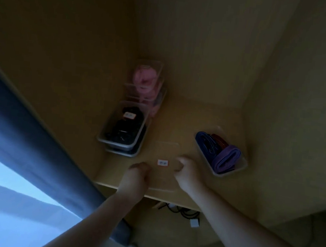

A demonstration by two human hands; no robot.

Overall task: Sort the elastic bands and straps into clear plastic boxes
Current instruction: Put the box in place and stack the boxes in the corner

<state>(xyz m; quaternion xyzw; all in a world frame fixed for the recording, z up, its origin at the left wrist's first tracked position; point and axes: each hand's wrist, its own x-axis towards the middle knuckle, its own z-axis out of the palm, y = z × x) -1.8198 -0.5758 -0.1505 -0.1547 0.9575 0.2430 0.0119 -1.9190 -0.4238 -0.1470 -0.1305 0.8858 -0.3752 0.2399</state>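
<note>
A clear plastic lid with a small white label lies flat on the wooden desk near its front edge. My left hand grips the lid's left side and my right hand grips its right side, fingers curled at its edges. An open clear box at the right holds blue, purple and reddish straps. At the left, lidded clear boxes hold black bands, and behind them stacked clear boxes hold pink bands.
The wooden desk sits in a corner between two walls. A dark blue curtain hangs at the left beside a bright window. Cables and a white plug lie on the floor under the desk's front edge.
</note>
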